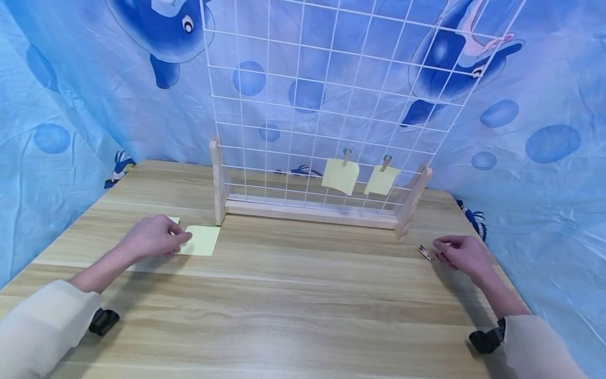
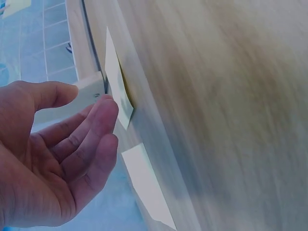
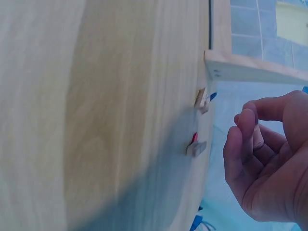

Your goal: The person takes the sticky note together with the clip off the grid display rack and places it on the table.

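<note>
A pale yellow paper sheet (image 1: 203,241) is lying flat just beyond the left hand's (image 1: 158,237) fingertips, one corner being overlapped by them in the head view; whether it is touched cannot be told. The left fingers are gently bent, with the thumb held apart from them and nothing gripped. By the right hand's (image 1: 464,255) fingertips, two small clothespins (image 3: 201,98) (image 3: 196,147) are seen in the wrist view, lying close together on the table (image 1: 303,316). Those fingers are loosely curled around nothing visible; thumb tip and forefinger tip overlap there, and contact between them cannot be judged.

The step in hand is judged to be a double reach, for paper and clothespin at once. A light pinch at the sheet's edge and a firmer one on a clothespin's legs seem called for.

The sheet is thin, smooth and square-cornered; a second sheet (image 2: 147,185) is set behind the left fingers. The clothespins are of bare wood with bits of red and blue. Between and beyond both hands' fingers, a white wire grid (image 1: 299,43) is held in a pale wooden stand (image 1: 307,211), with two hung sheets (image 1: 340,178) (image 1: 382,180) slightly curled. The table is wood-grained; behind it, creased blue cloth (image 1: 57,105) is draped.
</note>
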Demonstrator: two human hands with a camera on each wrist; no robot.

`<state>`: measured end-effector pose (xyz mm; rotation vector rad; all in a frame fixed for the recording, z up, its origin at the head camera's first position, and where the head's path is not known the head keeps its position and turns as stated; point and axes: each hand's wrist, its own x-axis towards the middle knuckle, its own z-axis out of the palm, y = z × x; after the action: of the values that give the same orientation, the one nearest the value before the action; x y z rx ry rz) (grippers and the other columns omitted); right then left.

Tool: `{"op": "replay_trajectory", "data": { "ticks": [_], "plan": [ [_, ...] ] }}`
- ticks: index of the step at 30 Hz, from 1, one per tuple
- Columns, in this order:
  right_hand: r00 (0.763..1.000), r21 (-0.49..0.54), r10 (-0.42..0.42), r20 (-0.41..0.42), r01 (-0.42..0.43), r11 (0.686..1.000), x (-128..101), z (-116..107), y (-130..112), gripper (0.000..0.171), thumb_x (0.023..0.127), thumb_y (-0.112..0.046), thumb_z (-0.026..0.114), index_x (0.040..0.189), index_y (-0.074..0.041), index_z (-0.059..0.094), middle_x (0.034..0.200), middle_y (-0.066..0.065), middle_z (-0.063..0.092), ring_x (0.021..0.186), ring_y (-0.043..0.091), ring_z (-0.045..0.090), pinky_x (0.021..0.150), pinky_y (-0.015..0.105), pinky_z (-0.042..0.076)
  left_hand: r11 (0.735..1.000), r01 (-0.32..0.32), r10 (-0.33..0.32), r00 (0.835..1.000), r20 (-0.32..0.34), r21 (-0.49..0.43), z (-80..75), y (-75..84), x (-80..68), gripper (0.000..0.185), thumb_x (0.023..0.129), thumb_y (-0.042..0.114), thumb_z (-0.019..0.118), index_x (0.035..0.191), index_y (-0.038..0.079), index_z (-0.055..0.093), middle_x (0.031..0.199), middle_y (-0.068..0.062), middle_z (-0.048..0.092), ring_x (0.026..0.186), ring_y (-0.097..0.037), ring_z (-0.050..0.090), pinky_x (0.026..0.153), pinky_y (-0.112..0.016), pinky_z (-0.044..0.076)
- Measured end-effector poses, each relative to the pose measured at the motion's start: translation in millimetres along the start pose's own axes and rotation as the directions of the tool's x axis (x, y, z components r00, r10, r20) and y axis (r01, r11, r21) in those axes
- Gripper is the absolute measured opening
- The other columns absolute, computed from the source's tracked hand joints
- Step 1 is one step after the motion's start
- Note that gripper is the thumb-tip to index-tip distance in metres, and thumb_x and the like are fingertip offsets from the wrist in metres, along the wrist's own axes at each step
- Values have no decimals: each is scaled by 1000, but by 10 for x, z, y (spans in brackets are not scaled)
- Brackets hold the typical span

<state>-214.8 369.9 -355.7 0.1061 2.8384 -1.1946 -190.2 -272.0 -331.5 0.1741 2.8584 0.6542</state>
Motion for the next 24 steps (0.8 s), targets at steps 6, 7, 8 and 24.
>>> {"op": "replay_trajectory", "data": {
  "ticks": [6,7,8,24],
  "plan": [
    [1000,5,-13,9,12,1000,-13,68,-133,49,98,-31,55,123,11,57,78,9,66,63,12,59,57,30,57,999,1,0,1000,11,-44,10,79,23,40,94,33,56,104,-3,70,75,-2,72,58,-14,65,59,-30,47],
    [1000,7,-14,13,14,1000,-12,82,-156,49,98,-31,55,123,10,57,78,9,65,63,12,58,57,30,57,998,5,-4,1000,13,-56,13,98,23,41,94,33,56,107,-4,69,75,-2,72,58,-14,66,60,-30,48],
    [1000,11,-23,21,23,1000,-13,96,-184,48,98,-31,55,124,10,56,78,9,65,63,12,58,56,30,56,998,6,-5,1000,15,-68,16,114,22,42,94,32,56,108,-5,68,75,-3,72,59,-14,66,60,-30,49],
    [991,108,-105,80,96,990,-2,417,-499,42,97,-26,58,123,7,59,81,15,63,62,14,57,55,29,56,975,-23,34,998,47,-220,182,413,157,37,93,28,58,110,-3,67,73,-4,70,58,-16,66,51,-33,54]
  ]
}}
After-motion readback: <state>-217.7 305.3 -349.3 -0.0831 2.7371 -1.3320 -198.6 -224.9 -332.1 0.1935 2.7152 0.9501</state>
